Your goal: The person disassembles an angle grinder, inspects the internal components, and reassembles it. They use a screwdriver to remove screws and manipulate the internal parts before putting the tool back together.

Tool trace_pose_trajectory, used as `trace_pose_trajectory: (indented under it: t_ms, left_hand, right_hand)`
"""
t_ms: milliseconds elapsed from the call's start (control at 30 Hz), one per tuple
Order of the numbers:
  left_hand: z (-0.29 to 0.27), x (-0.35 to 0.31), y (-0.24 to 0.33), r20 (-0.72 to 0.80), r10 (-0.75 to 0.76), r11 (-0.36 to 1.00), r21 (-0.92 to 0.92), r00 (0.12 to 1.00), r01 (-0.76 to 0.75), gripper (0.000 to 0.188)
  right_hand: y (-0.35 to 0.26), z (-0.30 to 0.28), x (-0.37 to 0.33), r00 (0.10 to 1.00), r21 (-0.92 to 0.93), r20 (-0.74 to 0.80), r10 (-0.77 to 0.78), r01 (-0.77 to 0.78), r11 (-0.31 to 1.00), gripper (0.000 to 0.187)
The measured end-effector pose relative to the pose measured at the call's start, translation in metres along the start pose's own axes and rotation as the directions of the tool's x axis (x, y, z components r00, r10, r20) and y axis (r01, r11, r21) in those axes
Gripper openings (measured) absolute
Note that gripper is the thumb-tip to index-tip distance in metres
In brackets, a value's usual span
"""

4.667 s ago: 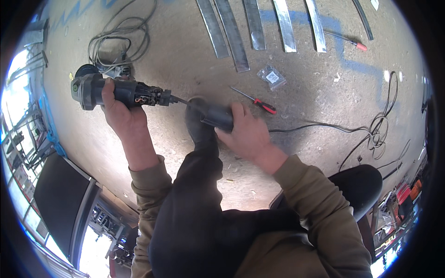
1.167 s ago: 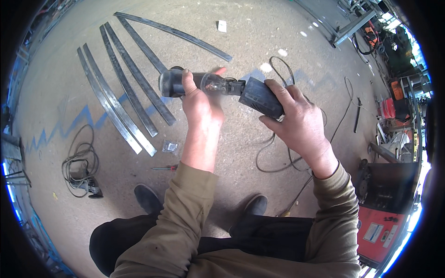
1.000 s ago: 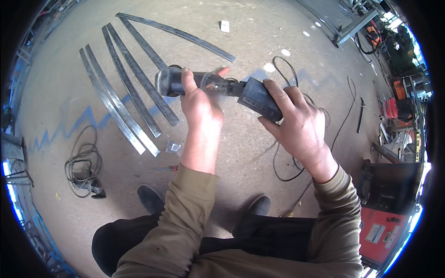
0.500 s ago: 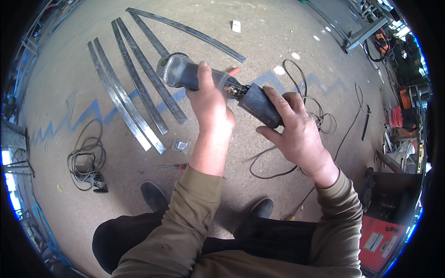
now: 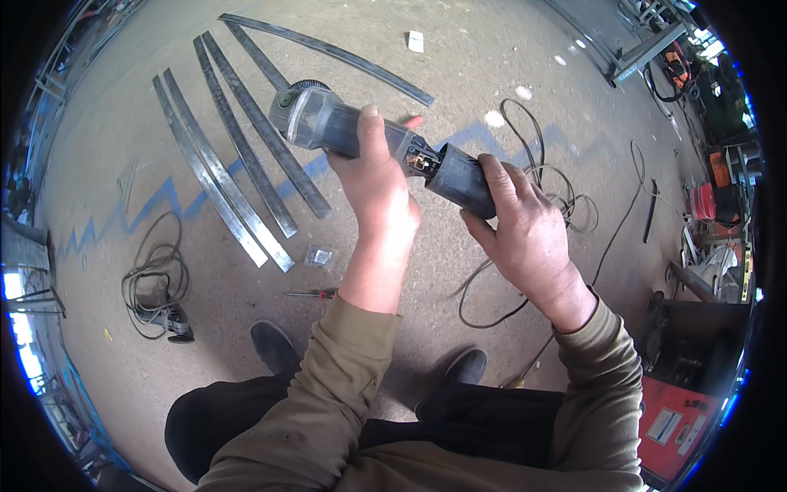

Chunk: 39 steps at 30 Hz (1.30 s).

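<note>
An angle grinder (image 5: 338,125) with a black body and a clear-looking front cover is held up in front of me, tilted, its head toward the upper left. My left hand (image 5: 377,184) wraps around its body, thumb on top. A bit of red shows behind the body. At its rear, the inner wiring and metal parts (image 5: 421,160) are bare. My right hand (image 5: 531,234) grips the black rear housing sleeve (image 5: 459,179), which sits just behind these parts, its open end facing them. The cord inside or behind the sleeve is partly hidden.
Several flat steel bars (image 5: 369,69) lie on the concrete floor ahead. A second grinder (image 5: 170,320) with coiled cable rests at left. Near my feet are a screwdriver (image 5: 307,293) and a small plastic bag (image 5: 318,257). Looped cable (image 5: 537,131) and a red machine (image 5: 668,426) are at right.
The grinder has turned slightly, its head shifting a little left and up. My right hand and the sleeve have tilted and moved slightly right, and the cable below them has shifted.
</note>
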State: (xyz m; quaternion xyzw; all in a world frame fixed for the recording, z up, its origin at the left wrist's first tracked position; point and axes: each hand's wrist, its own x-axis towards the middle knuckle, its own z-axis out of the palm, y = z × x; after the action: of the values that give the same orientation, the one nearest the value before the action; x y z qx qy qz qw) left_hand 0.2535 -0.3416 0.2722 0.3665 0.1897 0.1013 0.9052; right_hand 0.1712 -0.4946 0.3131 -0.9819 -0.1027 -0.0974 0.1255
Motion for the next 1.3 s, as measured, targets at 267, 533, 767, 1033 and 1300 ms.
trace_pose_trajectory:
  t_ms: [267, 533, 767, 1033, 1300]
  left_hand:
    - [0.002, 0.001, 0.008, 0.007, 0.004, 1.0, -0.016, 1.0, -0.004, 0.073]
    - [-0.005, 0.005, 0.005, 0.07, -0.006, 0.995, -0.096, 0.998, 0.012, 0.066]
    - [-0.006, 0.01, 0.004, 0.118, 0.018, 0.999, -0.03, 0.993, -0.014, 0.068]
    - [-0.002, 0.012, -0.002, 0.039, 0.004, 1.0, -0.001, 0.999, -0.004, 0.059]
    - [-0.008, 0.019, 0.001, 0.032, -0.149, 0.977, -0.15, 0.988, 0.152, 0.051]
  right_hand:
    - [0.006, 0.011, 0.004, 0.966, -0.054, -0.187, -0.18, 0.173, 0.983, 0.072]
    - [0.015, -0.008, 0.008, 0.986, 0.513, 0.162, 0.041, -0.119, 0.85, 0.062]
    - [0.025, -0.012, 0.012, 0.947, 0.604, 0.318, 0.055, -0.247, 0.758, 0.068]
    - [0.023, 0.002, 0.011, 0.996, 0.364, -0.011, -0.085, 0.083, 0.928, 0.068]
    - [0.027, -0.008, 0.006, 0.996, 0.494, 0.078, -0.046, 0.001, 0.869, 0.087]
